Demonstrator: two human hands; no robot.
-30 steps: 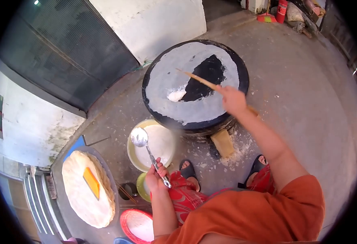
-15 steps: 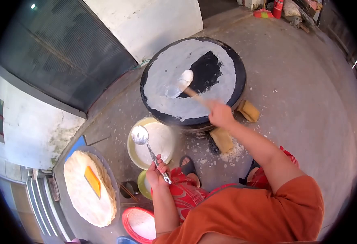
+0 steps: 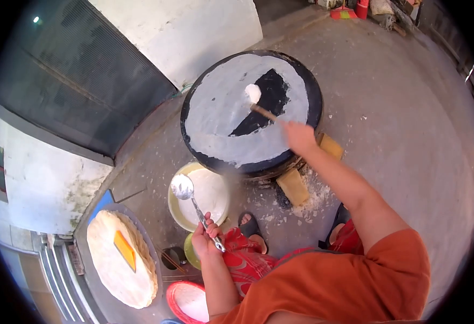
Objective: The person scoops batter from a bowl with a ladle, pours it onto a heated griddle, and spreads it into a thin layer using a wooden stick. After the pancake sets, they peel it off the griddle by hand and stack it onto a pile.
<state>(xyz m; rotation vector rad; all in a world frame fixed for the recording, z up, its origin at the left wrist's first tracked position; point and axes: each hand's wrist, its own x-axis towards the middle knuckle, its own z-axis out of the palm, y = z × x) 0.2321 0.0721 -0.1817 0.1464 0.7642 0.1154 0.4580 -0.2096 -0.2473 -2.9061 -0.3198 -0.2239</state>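
Note:
My right hand (image 3: 300, 137) grips the wooden handle of a batter spreader (image 3: 264, 112) over a large round griddle (image 3: 317, 110). The spreader's head blends into the pale batter (image 3: 212, 110) and is hard to make out. Close to it is a thick white lump of batter (image 3: 252, 94), beside a bare black patch of the griddle. My left hand (image 3: 207, 240) is closed around the handle of a metal ladle (image 3: 183, 187), whose bowl is coated white. That bowl is above the edge of a cream-coloured basin (image 3: 173, 208) of white batter.
A stack of flat pancakes (image 3: 113, 259) with a yellow scraper (image 3: 124, 250) on top is at left. A red basin (image 3: 173, 310), a green bowl (image 3: 191, 255) and a dark pot (image 3: 170, 259) are near my left arm. Yellowish blocks (image 3: 293, 186) sit beside the griddle.
The spreader's head has moved away from the griddle's lower left toward the white lump, uncovering more of the black patch. My left hand still holds the ladle in nearly the same place.

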